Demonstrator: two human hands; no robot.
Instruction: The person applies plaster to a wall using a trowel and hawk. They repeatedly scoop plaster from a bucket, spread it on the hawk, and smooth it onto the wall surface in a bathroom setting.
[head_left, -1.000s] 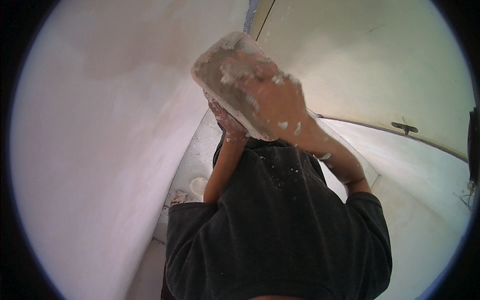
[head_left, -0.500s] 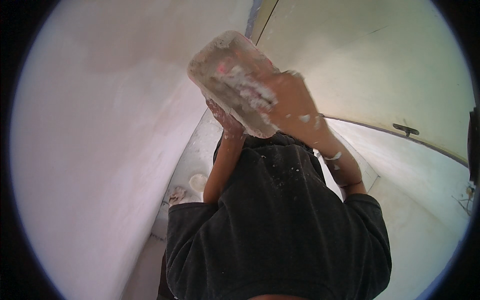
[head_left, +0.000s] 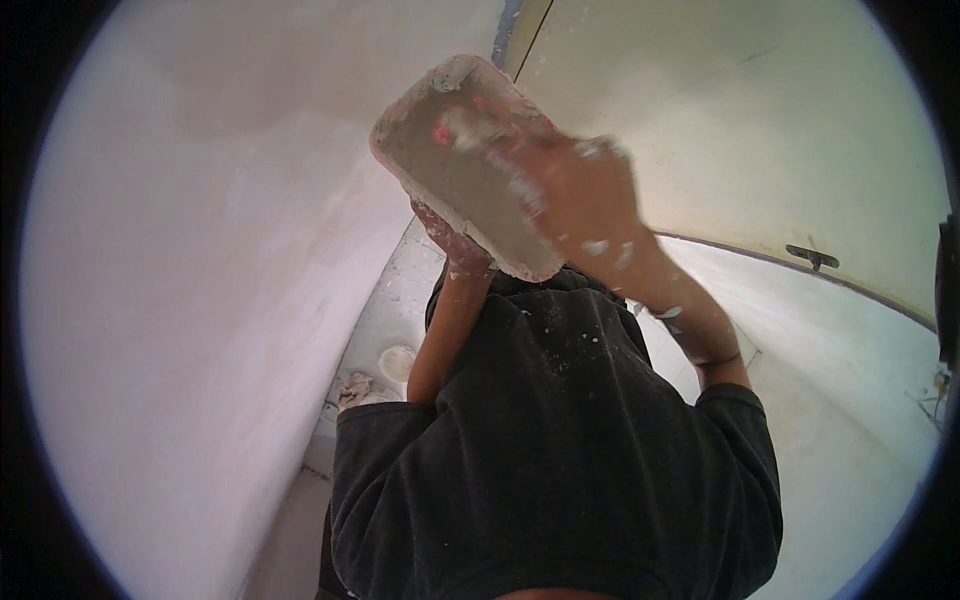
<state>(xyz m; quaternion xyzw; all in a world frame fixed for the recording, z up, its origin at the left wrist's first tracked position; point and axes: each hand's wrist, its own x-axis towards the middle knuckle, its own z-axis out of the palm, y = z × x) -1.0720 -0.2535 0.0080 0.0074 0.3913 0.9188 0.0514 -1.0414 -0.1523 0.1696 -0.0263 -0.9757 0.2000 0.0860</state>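
A rectangular tray (head_left: 420, 150) with rounded corners is held up and tilted in front of my chest. Grey-white paste crusts its rim, and pink-red patches show inside. Under its near left side, my left hand (head_left: 450, 240) grips it from below, its fingers mostly hidden by the tray. My right hand (head_left: 580, 190) reaches over the tray's right side with fingers curled, blurred by motion. Whitish and pink smears run from those fingers into the tray; what they hold cannot be made out. White paste dabs the right hand and forearm.
A pale wall (head_left: 180, 300) rises close on my left. To the right stands a cream door-like panel (head_left: 740, 130) with a dark handle (head_left: 812, 257). Below, a round whitish lid-like disc (head_left: 397, 364) and a crumpled lump (head_left: 355, 389) lie by my left elbow. Wires (head_left: 935, 405) show far right.
The tray has shifted slightly up and left. My right hand has moved a little to the right over it, its forearm shifting rightward too. The left hand keeps its grip.
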